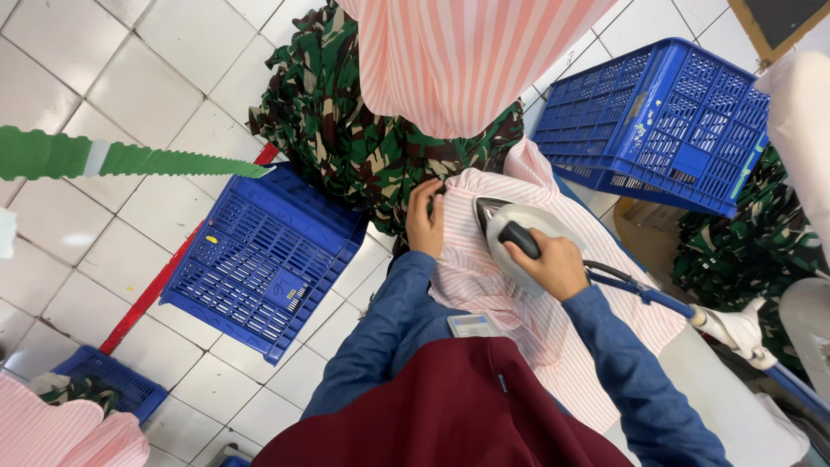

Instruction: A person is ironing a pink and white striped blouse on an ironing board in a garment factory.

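Two hands work a pink striped garment [553,320] spread across the ironing board [735,415]. Right hand [553,264] grips the iron [519,238] by its handle. Left hand [424,220] presses flat on the fabric at the board's far end, fingers open.

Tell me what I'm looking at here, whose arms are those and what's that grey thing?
This one picture comes from a camera worn on a person's head, looking down, so the arms in blue sleeves are that person's own. The right hand grips the dark handle of a grey iron, which rests on a pink striped cloth spread over a padded board. The left hand lies flat on the cloth beside the iron. A blue hose runs off from the iron. On the tiled floor stands a blue crate, another blue crate sits further back, and camouflage cloth is piled between them.
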